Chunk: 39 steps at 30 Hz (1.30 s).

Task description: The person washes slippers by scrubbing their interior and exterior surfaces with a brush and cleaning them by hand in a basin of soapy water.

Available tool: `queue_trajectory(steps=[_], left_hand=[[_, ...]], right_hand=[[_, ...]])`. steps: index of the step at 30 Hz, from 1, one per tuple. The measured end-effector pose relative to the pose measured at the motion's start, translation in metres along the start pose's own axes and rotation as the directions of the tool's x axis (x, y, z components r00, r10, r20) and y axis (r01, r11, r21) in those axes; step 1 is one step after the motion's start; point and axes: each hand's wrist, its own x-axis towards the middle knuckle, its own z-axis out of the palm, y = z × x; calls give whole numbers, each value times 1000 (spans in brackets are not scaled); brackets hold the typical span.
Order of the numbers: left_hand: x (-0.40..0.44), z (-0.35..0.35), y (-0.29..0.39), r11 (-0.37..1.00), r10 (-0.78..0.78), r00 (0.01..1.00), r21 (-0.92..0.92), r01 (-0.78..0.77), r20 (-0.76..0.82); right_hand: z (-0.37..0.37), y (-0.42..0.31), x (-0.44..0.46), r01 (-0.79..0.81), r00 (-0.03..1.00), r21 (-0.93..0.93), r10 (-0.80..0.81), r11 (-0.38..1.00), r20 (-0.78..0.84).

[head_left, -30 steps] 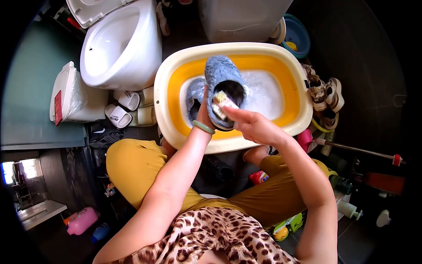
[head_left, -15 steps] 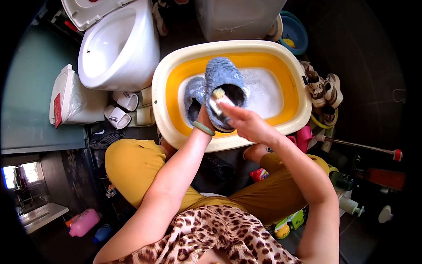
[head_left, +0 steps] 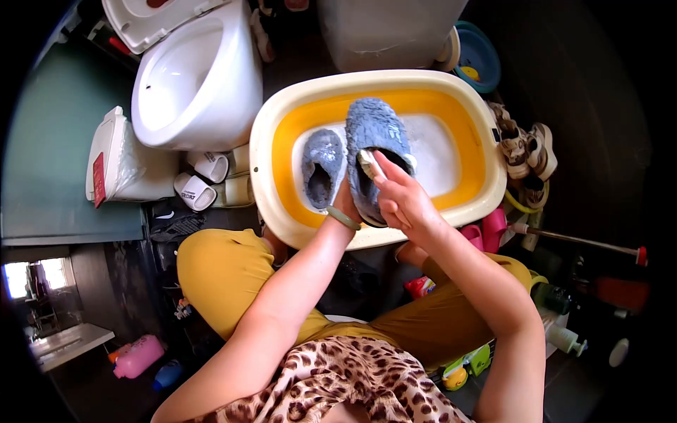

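Observation:
A wet, fuzzy blue-grey slipper [head_left: 379,127] is held over a yellow and cream basin [head_left: 282,106] with foamy water in it. My left hand [head_left: 345,199] grips the slipper from its left side and below, its fingers mostly hidden behind it. In my right hand [head_left: 405,201] is a small pale brush [head_left: 369,166], pressed at the slipper's opening, on the left edge. A second blue-grey slipper [head_left: 324,155] lies in the left part of the basin, its opening towards me.
A white toilet [head_left: 194,77] and a lidded bin [head_left: 130,162] stand on the left, with white slides [head_left: 196,192] beside them. Sneakers [head_left: 539,151], a long-handled pole [head_left: 585,240] and a blue basin [head_left: 478,56] are on the right.
The held slipper and both hands have shifted right, showing more of the second slipper. The brush has turned more upright at the slipper's opening.

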Motion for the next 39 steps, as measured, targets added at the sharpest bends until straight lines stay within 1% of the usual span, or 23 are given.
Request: queue_trajectory(steps=[3, 5, 6, 8, 9, 10, 13, 16, 17, 18, 20, 21, 24, 27, 29, 30, 32, 33, 34, 36, 37, 38, 39], left_hand=[[2, -1, 0, 992, 118, 993, 37, -119, 20], [9, -16, 5, 989, 146, 985, 25, -149, 95], [17, -34, 7, 984, 146, 987, 93, -153, 72], [-3, 5, 18, 985, 163, 977, -70, -155, 137], [-2, 3, 18, 986, 162, 977, -59, -155, 140], [-2, 2, 19, 993, 104, 978, -76, -91, 178], [-2, 17, 11, 987, 155, 984, 29, -158, 83], [3, 9, 8, 985, 149, 989, 78, -151, 22], [3, 2, 6, 979, 164, 986, 123, -162, -9], [16, -24, 8, 988, 149, 973, 4, -152, 177], [21, -29, 8, 982, 184, 983, -55, -182, 25], [33, -54, 10, 973, 225, 933, -15, -231, 281], [11, -11, 22, 980, 165, 978, -136, -148, 124], [10, 1, 22, 987, 142, 987, -88, -135, 74], [8, 9, 18, 985, 173, 982, 5, -174, 70], [5, 15, 16, 986, 166, 984, 2, -166, 68], [8, 11, 9, 987, 158, 982, -15, -157, 105], [13, 0, 7, 991, 137, 987, -14, -136, 80], [15, -7, 9, 991, 129, 986, 7, -131, 108], [40, -55, 9, 971, 108, 872, -238, 10, 477], [26, -35, 16, 976, 111, 920, -217, -29, 375], [11, -13, 19, 974, 223, 968, -62, -217, 111], [9, -5, 22, 977, 202, 972, -95, -191, 117]], right_hand=[[-8, 4, -1, -16, 999, -24, 17, 1000, 39], [-16, 9, -2, -76, 996, -293, 87, 953, 25], [-16, 9, -5, -83, 995, -298, 94, 951, 25], [-15, 3, -13, -136, 985, -524, 172, 841, 20], [-18, -5, -13, -165, 980, -562, 200, 810, 0], [-17, -13, -13, -186, 978, -534, 206, 825, -22], [-4, -22, 4, -7, 1000, -219, 11, 976, 18], [8, -10, 11, -42, 999, -112, 43, 993, 0], [13, -7, 8, -42, 999, -218, 48, 975, 22], [9, -1, 12, -71, 994, -251, 89, 965, 64], [16, -14, 3, -130, 987, -427, 160, 895, 34], [12, -16, 2, -136, 985, -426, 168, 894, 37], [-6, -34, -3, -176, 966, -698, 258, 694, 13], [-15, -45, 0, -185, 959, -698, 283, 691, 25], [-15, -37, 9, -60, 998, -551, 62, 832, -14], [-11, -34, 13, -59, 998, -549, 57, 834, -20], [1, -26, 21, -65, 998, -247, 61, 967, -22], [6, -21, 19, -109, 994, -239, 100, 965, -47], [6, -11, 20, -70, 998, -341, 66, 937, -24], [13, -17, 7, -117, 990, -534, 138, 837, -1], [12, -20, 5, -119, 990, -536, 142, 836, 1], [7, -23, 1, -141, 984, -605, 178, 784, 2], [2, -27, -3, -158, 977, -670, 212, 726, -1]])
